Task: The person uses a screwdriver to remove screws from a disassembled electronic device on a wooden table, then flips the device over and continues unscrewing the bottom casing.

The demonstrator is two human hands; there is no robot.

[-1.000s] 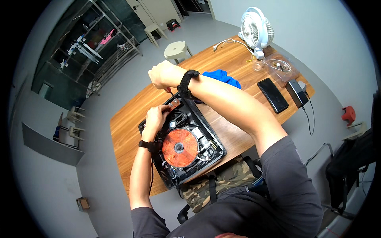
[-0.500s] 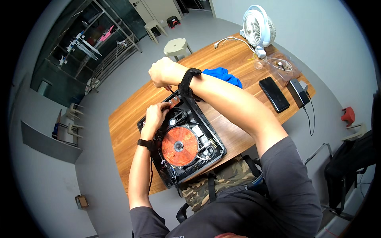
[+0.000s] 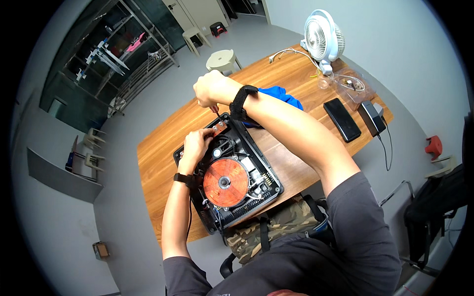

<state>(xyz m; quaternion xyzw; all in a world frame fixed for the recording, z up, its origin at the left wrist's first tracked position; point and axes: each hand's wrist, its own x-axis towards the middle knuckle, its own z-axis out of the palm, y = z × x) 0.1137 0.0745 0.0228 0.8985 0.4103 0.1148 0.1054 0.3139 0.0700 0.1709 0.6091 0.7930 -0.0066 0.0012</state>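
Both hands are at work: the left hand (image 3: 196,144) has its fingers bent, though whether it pinches or merely presses cannot be told; the right hand (image 3: 213,89) is curled tight. Beneath them spreads a brown wood-grain table (image 3: 165,143); on it lies an open, black plastic rectangular appliance case (image 3: 257,154), holding a flat, round copper-coloured coil (image 3: 212,190); toward its far end sits a small orange-brown strip (image 3: 219,129), beside the left fingertips; the right hand grips a slim red-handled screwdriver (image 3: 215,109), shaft slanting down to the strip; tip contact is too small to confirm. A tilted shaft could slip, gouging the strip or nicking the left fingers; loose pressure might let the strip shift.
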